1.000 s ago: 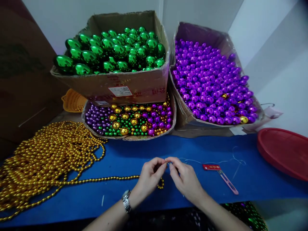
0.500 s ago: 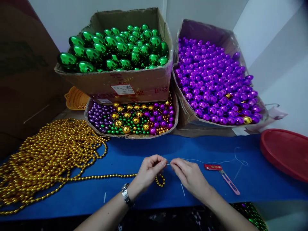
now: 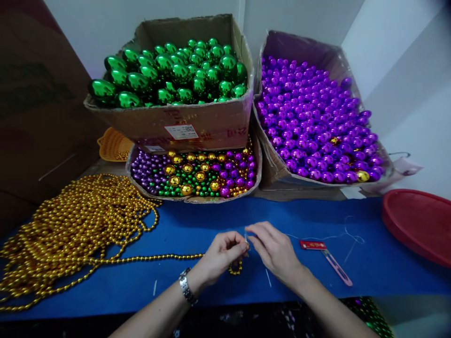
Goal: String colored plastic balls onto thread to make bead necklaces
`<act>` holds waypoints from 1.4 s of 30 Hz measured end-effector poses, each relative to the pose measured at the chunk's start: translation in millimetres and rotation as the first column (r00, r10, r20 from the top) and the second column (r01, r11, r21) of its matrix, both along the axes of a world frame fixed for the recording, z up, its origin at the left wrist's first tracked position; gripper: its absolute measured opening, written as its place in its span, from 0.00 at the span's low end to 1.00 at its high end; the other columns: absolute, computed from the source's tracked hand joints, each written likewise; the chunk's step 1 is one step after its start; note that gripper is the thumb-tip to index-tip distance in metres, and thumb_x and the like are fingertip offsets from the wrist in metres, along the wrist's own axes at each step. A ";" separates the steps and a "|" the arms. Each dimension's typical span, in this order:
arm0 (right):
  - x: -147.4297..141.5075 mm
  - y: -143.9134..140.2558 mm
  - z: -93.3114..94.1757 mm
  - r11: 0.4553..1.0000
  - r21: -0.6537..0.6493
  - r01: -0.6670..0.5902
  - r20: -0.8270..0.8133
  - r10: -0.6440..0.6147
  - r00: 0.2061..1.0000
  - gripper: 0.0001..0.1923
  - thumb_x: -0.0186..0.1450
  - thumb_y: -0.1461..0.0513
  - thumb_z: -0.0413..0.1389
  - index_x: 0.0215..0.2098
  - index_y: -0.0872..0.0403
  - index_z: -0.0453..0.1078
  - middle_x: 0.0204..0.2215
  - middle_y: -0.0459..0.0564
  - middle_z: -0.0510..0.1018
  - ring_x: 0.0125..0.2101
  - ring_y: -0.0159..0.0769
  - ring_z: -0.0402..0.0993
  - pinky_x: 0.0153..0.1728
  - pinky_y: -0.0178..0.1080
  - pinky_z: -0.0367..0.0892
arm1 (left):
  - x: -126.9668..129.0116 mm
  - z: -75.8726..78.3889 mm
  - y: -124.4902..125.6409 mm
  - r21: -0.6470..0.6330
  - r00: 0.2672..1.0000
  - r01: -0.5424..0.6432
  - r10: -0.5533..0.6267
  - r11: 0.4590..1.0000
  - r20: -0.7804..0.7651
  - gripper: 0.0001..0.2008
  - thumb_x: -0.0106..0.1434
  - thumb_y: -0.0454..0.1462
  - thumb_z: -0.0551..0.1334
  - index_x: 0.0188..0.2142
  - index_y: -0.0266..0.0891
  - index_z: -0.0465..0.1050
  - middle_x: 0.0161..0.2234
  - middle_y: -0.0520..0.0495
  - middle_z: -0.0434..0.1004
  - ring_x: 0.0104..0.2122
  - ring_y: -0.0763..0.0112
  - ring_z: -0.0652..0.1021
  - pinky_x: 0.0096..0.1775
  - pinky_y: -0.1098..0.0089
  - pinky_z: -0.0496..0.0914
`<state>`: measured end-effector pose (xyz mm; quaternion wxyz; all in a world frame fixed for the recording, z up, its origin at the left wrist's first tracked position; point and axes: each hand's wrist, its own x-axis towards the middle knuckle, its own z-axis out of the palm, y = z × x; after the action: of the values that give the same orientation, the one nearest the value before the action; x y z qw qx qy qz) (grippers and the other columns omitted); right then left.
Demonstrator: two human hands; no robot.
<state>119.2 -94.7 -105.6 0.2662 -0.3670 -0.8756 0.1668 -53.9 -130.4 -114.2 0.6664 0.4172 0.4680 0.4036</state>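
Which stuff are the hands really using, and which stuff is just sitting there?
Being used:
left hand and right hand, fingertips pinched together
gold bead string, its end at the left hand
thin thread trailing from the right hand

Just sitting there:
box of green balls
box of purple balls
tray of mixed beads
red lid
red-handled cutter
orange basket

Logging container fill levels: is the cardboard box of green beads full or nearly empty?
Full: the green beads heap up to the rim of the open cardboard box.
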 end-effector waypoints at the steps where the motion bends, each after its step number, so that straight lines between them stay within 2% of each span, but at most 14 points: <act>1: 0.7 -3.4 -0.9 0.999 0.026 0.021 -0.032 -0.020 0.999 0.12 0.68 0.64 0.47 0.48 0.53 0.68 0.41 0.54 0.73 0.39 0.36 0.71 0.39 0.37 0.66 | 0.5 -0.4 -0.2 0.025 1.000 -0.026 0.026 0.999 -0.017 0.14 0.58 0.44 0.62 0.27 0.33 0.68 0.23 0.53 0.67 0.21 0.79 0.64 0.25 0.76 0.57; 5: 0.9 -17.0 -6.5 0.990 0.132 0.038 -0.071 -0.028 0.997 0.13 0.66 0.66 0.51 0.47 0.52 0.71 0.38 0.53 0.75 0.37 0.37 0.72 0.40 0.39 0.68 | 3.1 -2.5 -0.1 0.111 0.987 -0.106 0.118 0.988 -0.111 0.14 0.59 0.44 0.61 0.28 0.33 0.70 0.22 0.54 0.65 0.23 0.78 0.63 0.25 0.76 0.58; 8: -2.6 -21.9 -11.3 0.990 0.121 0.070 -0.065 -0.063 0.996 0.13 0.66 0.66 0.51 0.46 0.53 0.72 0.37 0.54 0.76 0.37 0.39 0.72 0.41 0.41 0.68 | 4.3 -2.7 -0.5 0.153 0.974 -0.118 0.144 0.981 -0.173 0.14 0.59 0.44 0.60 0.28 0.34 0.71 0.23 0.52 0.66 0.24 0.76 0.65 0.26 0.75 0.60; 15: -7.4 -19.5 -8.5 0.992 -0.048 0.116 -0.090 -0.120 0.989 0.12 0.68 0.65 0.47 0.43 0.52 0.71 0.35 0.52 0.76 0.35 0.36 0.73 0.39 0.38 0.68 | 4.0 2.0 -6.9 0.375 0.918 -0.023 0.168 0.927 -0.359 0.12 0.64 0.41 0.54 0.34 0.37 0.73 0.31 0.47 0.74 0.32 0.70 0.72 0.35 0.71 0.66; 21: -8.0 -17.8 -3.3 0.976 -0.186 0.116 -0.096 -0.136 0.986 0.11 0.66 0.65 0.48 0.39 0.51 0.72 0.33 0.51 0.75 0.34 0.37 0.72 0.37 0.38 0.65 | 7.7 0.5 -9.2 0.513 0.827 0.078 0.232 0.855 -0.513 0.10 0.66 0.37 0.52 0.35 0.38 0.72 0.33 0.45 0.74 0.33 0.68 0.73 0.37 0.71 0.66; 25: -13.7 -19.6 -4.8 0.943 -0.291 0.159 -0.185 -0.219 0.958 0.09 0.63 0.65 0.50 0.33 0.53 0.72 0.30 0.53 0.73 0.32 0.40 0.69 0.37 0.41 0.62 | 10.6 -2.1 -9.5 0.567 0.804 0.104 0.266 0.817 -0.531 0.10 0.66 0.35 0.52 0.37 0.39 0.71 0.34 0.44 0.74 0.34 0.68 0.73 0.38 0.70 0.65; 26: -14.9 -19.4 -5.7 0.931 -0.325 0.169 -0.223 -0.249 0.943 0.08 0.62 0.64 0.50 0.31 0.54 0.72 0.30 0.53 0.73 0.32 0.40 0.69 0.37 0.42 0.61 | 11.0 -2.7 -9.2 0.559 0.809 0.094 0.264 0.824 -0.525 0.10 0.65 0.35 0.52 0.37 0.39 0.71 0.34 0.44 0.74 0.34 0.68 0.73 0.38 0.70 0.65; 28: -16.0 -17.2 -8.0 0.896 -0.412 0.168 -0.306 -0.310 0.900 0.06 0.62 0.63 0.52 0.30 0.54 0.70 0.28 0.51 0.72 0.31 0.38 0.68 0.36 0.40 0.62 | 11.5 -3.7 -7.6 0.483 0.845 0.039 0.229 0.875 -0.484 0.10 0.65 0.38 0.53 0.35 0.38 0.71 0.32 0.46 0.73 0.32 0.69 0.72 0.35 0.71 0.65; 30: -15.5 -12.8 -10.4 0.847 -0.515 0.130 -0.398 -0.371 0.839 0.07 0.64 0.60 0.50 0.30 0.54 0.67 0.25 0.48 0.70 0.27 0.34 0.67 0.30 0.36 0.63 | 10.9 -4.5 -4.7 0.324 0.905 -0.017 0.152 0.946 -0.397 0.12 0.65 0.42 0.53 0.33 0.37 0.69 0.26 0.50 0.70 0.25 0.73 0.69 0.28 0.73 0.63; 32: -14.3 -7.7 -11.8 0.793 -0.606 0.065 -0.486 -0.434 0.758 0.09 0.66 0.58 0.48 0.31 0.54 0.64 0.23 0.45 0.68 0.22 0.30 0.66 0.25 0.34 0.64 | 9.3 -4.1 -1.3 0.205 0.950 -0.016 0.079 0.979 -0.301 0.14 0.64 0.44 0.53 0.30 0.36 0.68 0.22 0.52 0.67 0.21 0.75 0.65 0.24 0.75 0.60; 34: -12.8 -3.5 -11.0 0.749 -0.663 0.001 -0.559 -0.496 0.664 0.10 0.66 0.56 0.47 0.31 0.54 0.62 0.23 0.44 0.68 0.22 0.29 0.65 0.24 0.33 0.65 | 6.9 -2.2 1.1 0.207 0.963 0.006 0.050 0.978 -0.266 0.14 0.64 0.44 0.55 0.30 0.36 0.68 0.24 0.51 0.68 0.23 0.75 0.66 0.25 0.75 0.61; 36: -10.3 -0.1 -7.3 0.723 -0.690 -0.040 -0.609 -0.549 0.572 0.10 0.65 0.55 0.49 0.32 0.53 0.62 0.27 0.45 0.70 0.22 0.28 0.66 0.25 0.33 0.65 | 3.4 0.5 1.7 0.254 0.956 0.008 0.067 0.967 -0.286 0.12 0.62 0.43 0.56 0.37 0.36 0.69 0.29 0.50 0.70 0.26 0.74 0.69 0.28 0.74 0.63; 39: -2.5 5.1 2.2 0.715 -0.696 -0.059 -0.648 -0.591 0.480 0.10 0.64 0.53 0.51 0.34 0.51 0.60 0.32 0.46 0.72 0.20 0.26 0.64 0.23 0.33 0.64 | -5.8 2.9 -0.5 0.253 0.934 0.028 0.064 0.967 -0.350 0.18 0.61 0.43 0.58 0.49 0.38 0.64 0.29 0.51 0.70 0.24 0.74 0.70 0.26 0.74 0.63; 42: 7.8 9.6 9.4 0.759 -0.651 -0.025 -0.678 -0.566 0.469 0.08 0.67 0.54 0.45 0.36 0.49 0.58 0.29 0.42 0.68 0.23 0.27 0.65 0.28 0.35 0.67 | -21.3 3.2 -4.3 0.216 0.908 0.105 -0.005 0.971 -0.418 0.17 0.62 0.44 0.57 0.48 0.38 0.65 0.26 0.52 0.70 0.22 0.74 0.68 0.25 0.74 0.62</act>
<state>127.0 -85.0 -96.2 0.5563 -0.4415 -0.4597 0.5332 -75.2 -134.6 -111.0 0.5094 0.5818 0.5358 0.3390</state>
